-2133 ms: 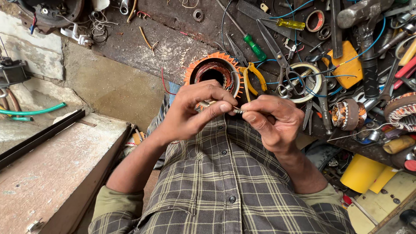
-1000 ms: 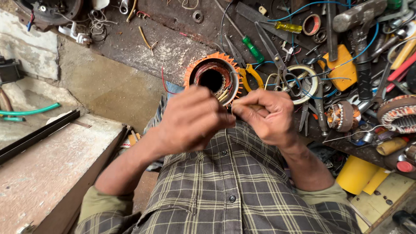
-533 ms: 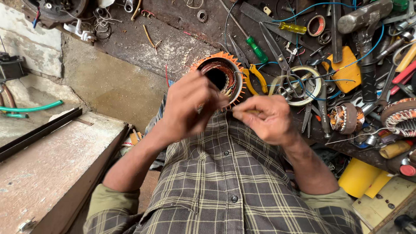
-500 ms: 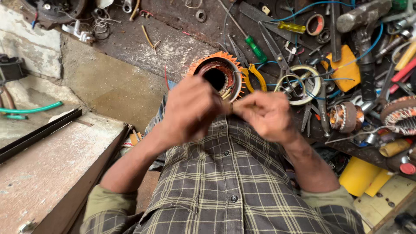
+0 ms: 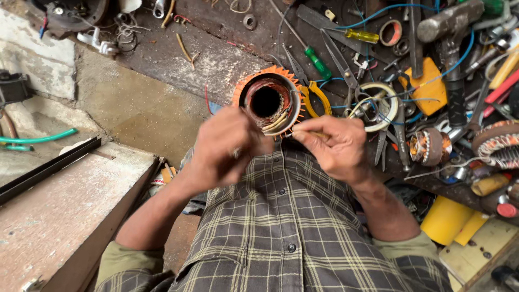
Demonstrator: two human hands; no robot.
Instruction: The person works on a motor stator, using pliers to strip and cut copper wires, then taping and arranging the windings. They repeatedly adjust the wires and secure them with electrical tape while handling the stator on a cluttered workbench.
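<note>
An orange-finned motor stator (image 5: 268,101) with copper windings and a dark bore rests on the bench edge above my plaid-shirted lap. My left hand (image 5: 224,147) is blurred just below and left of it, fingers curled; whether it grips anything I cannot tell. My right hand (image 5: 334,147) sits to the stator's lower right, thumb and forefinger pinched on a thin yellowish wire (image 5: 311,133) that points towards the windings. A small gap separates the two hands.
The bench is cluttered: green-handled screwdriver (image 5: 319,64), yellow-handled pliers (image 5: 315,99), scissors (image 5: 341,60), hammer (image 5: 450,30), blue wire, wound coils (image 5: 428,146) at right. A yellow roll (image 5: 447,219) lies lower right. A concrete slab (image 5: 59,211) and green hose (image 5: 39,139) are at left.
My hands were pressed together in front of the stator and have drawn apart. The left hand has dropped lower and left, and the stator's bore now shows fully.
</note>
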